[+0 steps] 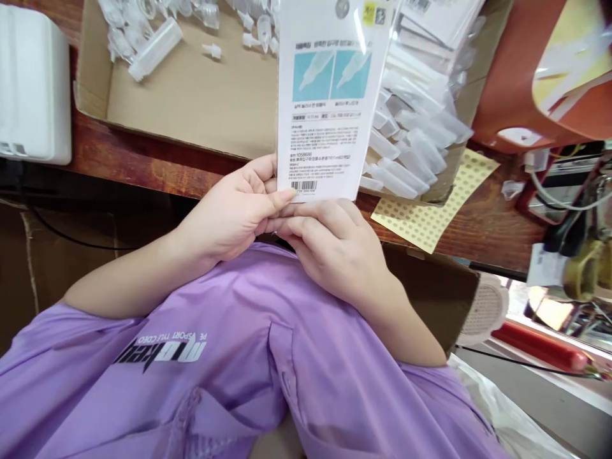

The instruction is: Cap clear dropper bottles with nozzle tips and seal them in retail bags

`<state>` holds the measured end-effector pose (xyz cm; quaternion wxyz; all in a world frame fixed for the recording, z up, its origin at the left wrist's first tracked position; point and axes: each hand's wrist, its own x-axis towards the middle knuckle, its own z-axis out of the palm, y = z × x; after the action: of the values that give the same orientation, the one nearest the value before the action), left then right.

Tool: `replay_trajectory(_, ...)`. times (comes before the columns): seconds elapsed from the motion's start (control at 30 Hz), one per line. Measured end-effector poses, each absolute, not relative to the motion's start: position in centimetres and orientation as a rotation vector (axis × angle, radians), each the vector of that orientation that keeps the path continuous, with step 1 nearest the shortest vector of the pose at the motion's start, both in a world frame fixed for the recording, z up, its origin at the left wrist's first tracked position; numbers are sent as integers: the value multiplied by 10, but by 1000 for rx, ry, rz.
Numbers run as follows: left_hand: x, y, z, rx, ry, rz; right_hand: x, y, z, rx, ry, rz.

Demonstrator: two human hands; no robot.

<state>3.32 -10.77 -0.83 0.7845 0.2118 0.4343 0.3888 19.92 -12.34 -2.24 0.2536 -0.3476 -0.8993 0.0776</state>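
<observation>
A white printed packaging card [325,140] in a clear sleeve stands upright in front of me, its Korean text, barcode and two blue dropper pictures facing me. My left hand [229,210] pinches its lower left corner, thumb over the barcode and fingers behind. Along the bottom edge, my right hand [339,245] is closed with curled fingers, the fingertips meeting those of my left hand. What the right fingertips grip there is partly hidden. Behind the card, a shallow cardboard box [191,115] holds several translucent plastic tubes [406,146] on the right and small clear caps [213,51] on the left.
Yellow sheets of round stickers [435,201] lie under the box's right corner on the wooden table [502,223]. A white device [33,83] stands at the left, an orange holder [514,83] at the right. Scissors [583,268] hang at the far right.
</observation>
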Motion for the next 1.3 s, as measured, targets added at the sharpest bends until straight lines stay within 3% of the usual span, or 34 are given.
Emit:
replay_trajectory(0.17,22,-100,-10,494,1019,865,218,-128,-16,-884,-2297,519)
replay_trajectory(0.27,10,-94,-12,500,1060,831,242,-132,-17,-1045,-1859,761)
replay_trajectory(0.37,2,-91,-11,452,1073,810,275,-123,-26,-1170,-1405,747)
replay_trajectory(0.5,1,-94,-11,388,1139,731,334,-76,-30,-1396,-1221,673)
replay_trajectory(0.73,14,-99,-9,386,1059,652,419,52,11,-2065,-1583,114)
replay_trajectory(0.8,15,-100,-8,377,1061,635,426,74,19,-2208,-1719,97)
replay_trajectory(0.93,12,-102,-11,373,1107,614,424,87,24,-2269,-1930,163)
replay_trajectory(1.1,11,-103,-18,389,1131,619,416,82,27,-2360,-1770,-124)
replay_trajectory(1.23,16,-105,-20,396,1125,654,373,48,29,-2193,-1817,-243)
replay_trajectory(1.3,19,-106,-21,396,1111,681,334,12,25,-1684,-2183,-62)
